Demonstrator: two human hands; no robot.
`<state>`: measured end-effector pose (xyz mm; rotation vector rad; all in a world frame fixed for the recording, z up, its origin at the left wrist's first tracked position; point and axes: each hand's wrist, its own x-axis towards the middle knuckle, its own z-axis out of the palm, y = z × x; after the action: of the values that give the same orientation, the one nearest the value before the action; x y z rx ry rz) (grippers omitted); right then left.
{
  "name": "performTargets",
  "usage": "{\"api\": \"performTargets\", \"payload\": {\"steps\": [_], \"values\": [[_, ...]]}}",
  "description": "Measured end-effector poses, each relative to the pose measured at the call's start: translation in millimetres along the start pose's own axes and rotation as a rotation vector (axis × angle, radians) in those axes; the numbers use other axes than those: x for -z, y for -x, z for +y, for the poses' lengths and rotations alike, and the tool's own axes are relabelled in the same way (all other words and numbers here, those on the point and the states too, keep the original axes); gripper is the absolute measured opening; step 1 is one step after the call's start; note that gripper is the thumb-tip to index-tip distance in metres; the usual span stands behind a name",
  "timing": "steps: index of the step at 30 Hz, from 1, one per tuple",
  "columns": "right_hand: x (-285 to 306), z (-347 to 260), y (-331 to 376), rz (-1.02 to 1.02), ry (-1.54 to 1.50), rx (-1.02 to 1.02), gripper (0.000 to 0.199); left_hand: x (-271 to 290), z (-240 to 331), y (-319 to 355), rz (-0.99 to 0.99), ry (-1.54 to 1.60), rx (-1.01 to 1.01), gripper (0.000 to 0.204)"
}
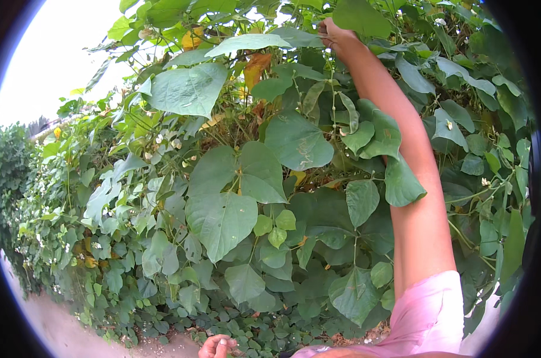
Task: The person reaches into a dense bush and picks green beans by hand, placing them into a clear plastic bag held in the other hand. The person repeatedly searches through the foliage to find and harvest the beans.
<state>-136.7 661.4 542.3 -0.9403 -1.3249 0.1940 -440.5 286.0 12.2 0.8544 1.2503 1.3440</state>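
My right arm, in a pink sleeve, reaches up through the climbing bean vine. At the top my right hand [337, 37] is closed among the leaves, beside a broad green leaf [361, 17]; what its fingers grip is hidden. Below that hand hang flat green bean pods: one pod [312, 98] on the left and a curved pod [350, 113] closer to my forearm. A large leaf [404, 181] lies across the forearm. Low at the bottom edge, my left hand [216, 346] shows only curled fingers, and whatever they may hold cannot be made out.
Dense heart-shaped leaves [222, 224] fill the middle, with small white flowers [159, 138] on the left. A few yellow-brown leaves [256, 68] hang near the top. Bare ground [49, 322] runs along the lower left, and bright sky [49, 53] shows at upper left.
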Motion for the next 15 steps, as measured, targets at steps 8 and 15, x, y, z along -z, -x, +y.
{"api": "performTargets", "payload": {"steps": [8,15], "values": [[-12.0,55.8,-116.9,0.075,0.314,0.345,0.029,-52.6,6.9,-18.7,0.243,0.031,-0.115,0.015],[-44.8,91.9,-170.1,-0.177,0.886,0.513,0.031,-86.7,-8.9,-48.6,0.278,0.069,-0.253,0.012]]}}
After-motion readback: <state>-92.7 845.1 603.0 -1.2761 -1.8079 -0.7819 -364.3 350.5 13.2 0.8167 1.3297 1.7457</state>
